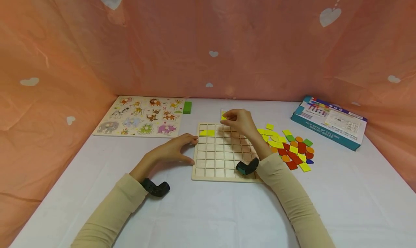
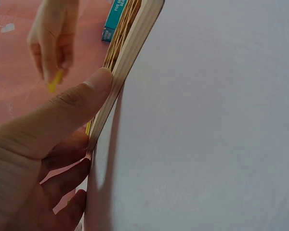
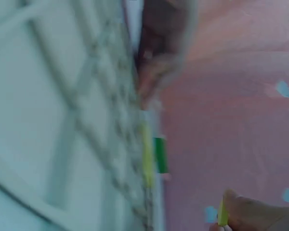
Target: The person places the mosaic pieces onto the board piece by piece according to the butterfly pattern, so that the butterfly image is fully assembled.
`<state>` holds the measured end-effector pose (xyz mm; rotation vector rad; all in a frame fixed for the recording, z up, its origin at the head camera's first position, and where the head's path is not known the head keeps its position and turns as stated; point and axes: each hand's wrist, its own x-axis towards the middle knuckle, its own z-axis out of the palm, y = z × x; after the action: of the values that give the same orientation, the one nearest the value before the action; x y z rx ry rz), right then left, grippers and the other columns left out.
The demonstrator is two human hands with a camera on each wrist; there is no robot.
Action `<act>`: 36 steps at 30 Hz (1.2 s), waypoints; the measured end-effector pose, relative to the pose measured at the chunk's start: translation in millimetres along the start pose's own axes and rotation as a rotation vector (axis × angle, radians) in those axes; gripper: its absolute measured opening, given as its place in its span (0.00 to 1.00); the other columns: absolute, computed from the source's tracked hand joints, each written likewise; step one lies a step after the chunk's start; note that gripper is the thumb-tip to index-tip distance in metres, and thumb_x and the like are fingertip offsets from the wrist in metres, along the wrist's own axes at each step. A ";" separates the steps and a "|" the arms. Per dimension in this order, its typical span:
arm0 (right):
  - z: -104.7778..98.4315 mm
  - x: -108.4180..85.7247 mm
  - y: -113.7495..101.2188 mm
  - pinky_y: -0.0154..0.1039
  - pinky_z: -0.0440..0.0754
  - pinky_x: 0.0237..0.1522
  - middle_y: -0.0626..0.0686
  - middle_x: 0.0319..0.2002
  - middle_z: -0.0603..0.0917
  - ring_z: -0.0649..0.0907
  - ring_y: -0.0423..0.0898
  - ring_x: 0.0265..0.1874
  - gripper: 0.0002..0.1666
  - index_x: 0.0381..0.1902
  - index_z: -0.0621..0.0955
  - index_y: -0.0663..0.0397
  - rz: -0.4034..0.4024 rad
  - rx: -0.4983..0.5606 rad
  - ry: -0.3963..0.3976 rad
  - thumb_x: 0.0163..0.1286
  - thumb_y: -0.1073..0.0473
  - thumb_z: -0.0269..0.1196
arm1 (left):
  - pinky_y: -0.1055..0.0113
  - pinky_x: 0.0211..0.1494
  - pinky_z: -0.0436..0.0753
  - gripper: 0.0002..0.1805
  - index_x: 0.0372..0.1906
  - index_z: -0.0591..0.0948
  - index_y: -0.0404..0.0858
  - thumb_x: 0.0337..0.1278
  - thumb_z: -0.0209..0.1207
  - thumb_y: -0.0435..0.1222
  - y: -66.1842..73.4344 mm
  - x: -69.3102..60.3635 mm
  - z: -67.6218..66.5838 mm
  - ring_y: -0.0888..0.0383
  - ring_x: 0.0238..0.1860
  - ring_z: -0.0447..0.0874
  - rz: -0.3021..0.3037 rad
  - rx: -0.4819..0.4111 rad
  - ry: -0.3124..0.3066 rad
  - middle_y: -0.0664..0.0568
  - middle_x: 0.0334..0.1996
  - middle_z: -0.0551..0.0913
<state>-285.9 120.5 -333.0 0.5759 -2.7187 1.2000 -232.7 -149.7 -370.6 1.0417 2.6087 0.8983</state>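
A wooden grid board [image 1: 214, 165] lies on the white table, with yellow pieces [image 1: 207, 133] in its back-left cells. At the board's left edge my left hand [image 1: 170, 149] rests its thumb and fingertips, spread along the side; in the left wrist view the thumb [image 2: 82, 96] lies against the rim. Above the board's back edge my right hand [image 1: 240, 121] pinches a small yellow tile [image 1: 223, 116] between thumb and fingers. That yellow tile [image 3: 223, 212] also shows at the bottom of the right wrist view, where the board is blurred.
Loose yellow, red, orange, green and blue tiles [image 1: 294, 150] lie right of the board, partly behind my right forearm. An animal puzzle board [image 1: 139, 116] sits back left beside a green block [image 1: 187, 107]. A teal-edged box [image 1: 329, 121] stands back right, before a pink curtain [image 1: 211, 31].
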 end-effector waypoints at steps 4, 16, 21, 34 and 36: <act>15.9 -1.4 9.8 0.39 0.82 0.38 0.57 0.35 0.84 0.83 0.48 0.33 0.16 0.43 0.83 0.61 -0.005 0.027 -0.076 0.59 0.58 0.67 | 0.54 0.71 0.57 0.38 0.58 0.72 0.32 0.40 0.72 0.42 -0.1 0.4 0.5 0.47 0.67 0.60 -0.003 0.004 -0.003 0.43 0.65 0.66; 30.8 -1.2 28.8 0.36 0.80 0.33 0.54 0.31 0.84 0.81 0.44 0.29 0.15 0.40 0.84 0.61 -0.139 0.029 -0.147 0.55 0.59 0.70 | 0.53 0.71 0.57 0.38 0.58 0.72 0.31 0.40 0.72 0.43 3.5 -1.3 -1.9 0.47 0.67 0.60 -0.012 0.007 -0.008 0.43 0.65 0.66; 31.2 -2.1 29.2 0.35 0.80 0.32 0.53 0.33 0.85 0.81 0.43 0.28 0.16 0.40 0.84 0.60 -0.134 0.019 -0.184 0.55 0.59 0.70 | 0.53 0.70 0.58 0.38 0.59 0.72 0.31 0.40 0.71 0.43 3.3 -1.6 -1.1 0.47 0.67 0.60 -0.013 0.006 -0.010 0.43 0.65 0.66; 27.1 -3.0 25.8 0.37 0.80 0.36 0.54 0.35 0.85 0.82 0.45 0.32 0.15 0.41 0.84 0.60 -0.121 -0.012 -0.215 0.57 0.59 0.69 | 0.53 0.70 0.58 0.38 0.58 0.72 0.30 0.40 0.71 0.43 2.8 -0.5 -1.4 0.47 0.67 0.60 0.013 0.002 0.000 0.42 0.65 0.66; 26.9 -2.5 25.7 0.37 0.81 0.37 0.55 0.36 0.86 0.82 0.45 0.33 0.15 0.41 0.84 0.60 -0.123 -0.006 -0.221 0.57 0.59 0.69 | 0.54 0.70 0.58 0.38 0.58 0.72 0.30 0.40 0.71 0.42 3.1 -0.2 -1.4 0.47 0.67 0.60 0.012 -0.002 0.000 0.42 0.65 0.66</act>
<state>-292.2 117.3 -369.6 0.9116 -2.8124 1.1606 -231.4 -148.7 -367.7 1.0574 2.6045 0.9030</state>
